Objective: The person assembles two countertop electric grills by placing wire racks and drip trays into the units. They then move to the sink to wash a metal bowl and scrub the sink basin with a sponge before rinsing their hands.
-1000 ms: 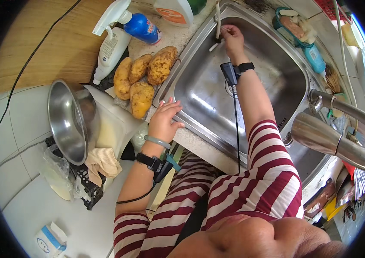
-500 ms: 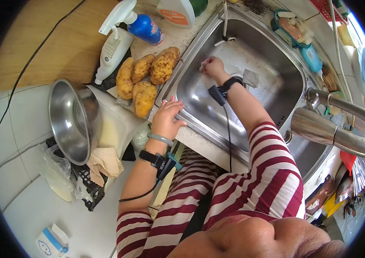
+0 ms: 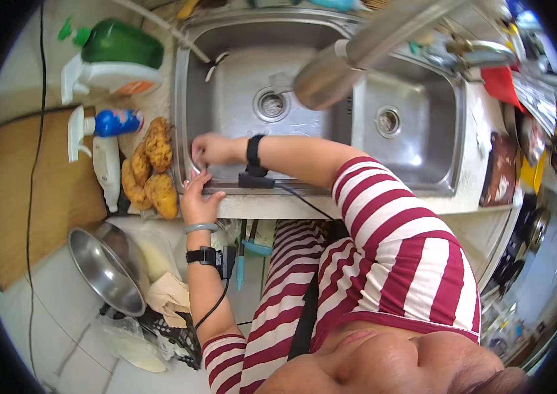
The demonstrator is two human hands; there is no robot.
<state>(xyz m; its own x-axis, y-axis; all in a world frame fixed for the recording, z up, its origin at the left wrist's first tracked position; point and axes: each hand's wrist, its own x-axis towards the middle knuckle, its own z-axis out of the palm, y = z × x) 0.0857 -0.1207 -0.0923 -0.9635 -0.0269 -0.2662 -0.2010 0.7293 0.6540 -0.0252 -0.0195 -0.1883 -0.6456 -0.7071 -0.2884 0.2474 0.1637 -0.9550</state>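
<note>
My right hand (image 3: 218, 150) is inside the left basin of the steel sink (image 3: 235, 85), low against its left wall. Its fingers are curled and blurred; what they hold, if anything, cannot be made out. Just in front of it, my left hand (image 3: 201, 200) rests on the sink's front left corner with fingers stretched out, holding nothing. Several unpeeled potatoes (image 3: 158, 146) lie on the counter left of the sink. A thin grey square piece (image 3: 283, 80) lies behind the drain (image 3: 272, 104).
The steel faucet (image 3: 331, 72) juts over the sink's divider. Left of the potatoes are a blue spray bottle (image 3: 117, 123), a white bottle (image 3: 106, 172) and a green pump bottle (image 3: 121, 44). A steel bowl (image 3: 104, 269) and a beige cloth (image 3: 168, 295) sit lower left.
The view has turned, so the sink now appears straight ahead. Along the basin's left side, my right hand has come nearer to my left hand. My left hand stays at the sink's corner.
</note>
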